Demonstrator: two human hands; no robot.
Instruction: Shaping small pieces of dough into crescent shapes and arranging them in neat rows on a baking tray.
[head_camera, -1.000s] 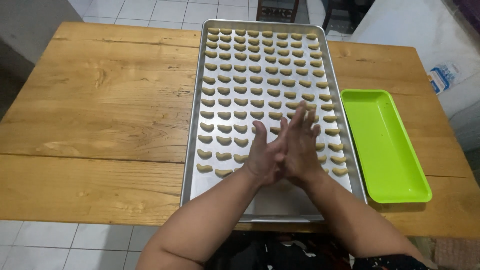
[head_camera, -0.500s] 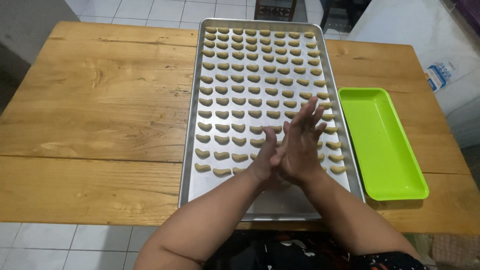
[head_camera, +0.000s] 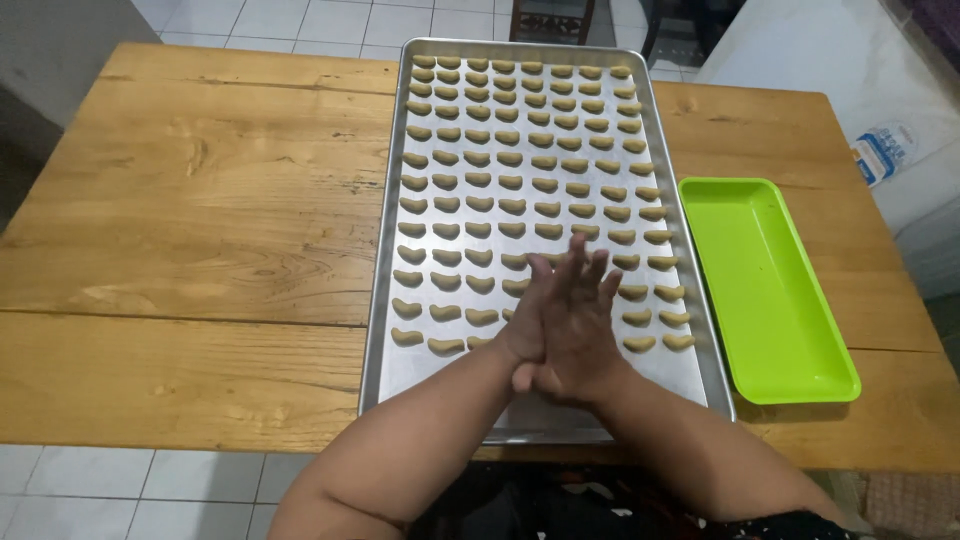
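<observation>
Fingers (head_camera: 590, 275) pressed palm-to-palm over baking tray (head_camera: 385, 300) — anything between hidden.

You are looking at pale tan dough crescents (head_camera: 478, 204) lying on a dull silver baking tray (head_camera: 384, 300), a bright lime-green tray (head_camera: 765, 290) (plain, unpatterned) sitting on the honey-brown, grain-streaked wooden table (head_camera: 200, 220).

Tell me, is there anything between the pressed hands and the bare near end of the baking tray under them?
Nothing visible. The left hand and right hand are pressed together over the baking tray; its near end lies bare, and the dough pieces fill the rows beyond.
</observation>
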